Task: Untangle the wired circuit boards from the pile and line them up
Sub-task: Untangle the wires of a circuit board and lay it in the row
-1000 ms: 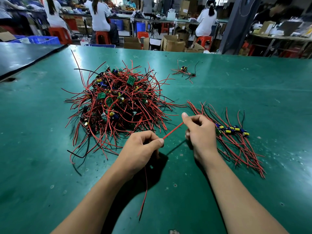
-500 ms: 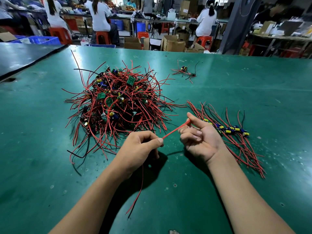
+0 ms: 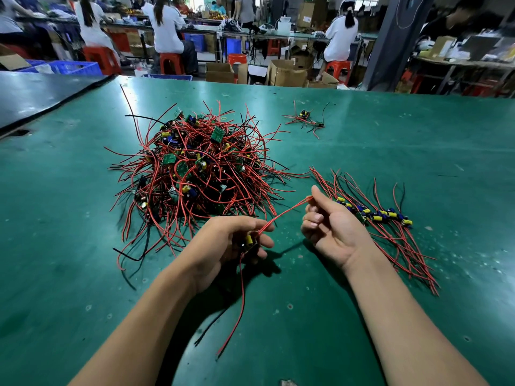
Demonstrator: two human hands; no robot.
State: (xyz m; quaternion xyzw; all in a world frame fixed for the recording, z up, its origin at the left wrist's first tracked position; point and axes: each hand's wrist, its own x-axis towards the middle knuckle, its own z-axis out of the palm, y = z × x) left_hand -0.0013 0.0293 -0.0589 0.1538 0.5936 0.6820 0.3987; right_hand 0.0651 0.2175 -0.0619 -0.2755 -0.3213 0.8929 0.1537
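Seen from the hands, the tangled pile [image 3: 195, 168] blocks 10 to 12 o'clock, and its loose wire ends sprawl close to the left hand [image 3: 231, 240]. The lined-up row [image 3: 373, 215] fills 1 to 4 o'clock, just beside the right hand [image 3: 331, 227]. Between pile and row a narrow lane of bare surface [image 3: 390, 151] opens toward 12. It is crossed by a taut red wire [image 3: 287, 211] running from the board [image 3: 249, 242] gripped in the left hand to the right hand's pinch. A small stray cluster [image 3: 305, 119] lies far out at 1 o'clock. Bare surface spreads at 9 o'clock and at 6 between the forearms, where one dangling wire [image 3: 239, 302] hangs.

Two bare forearms [image 3: 404, 316], left hand [image 3: 223, 243], right hand [image 3: 334, 232], fingernails [image 3: 316, 218] seemingly trimmed short
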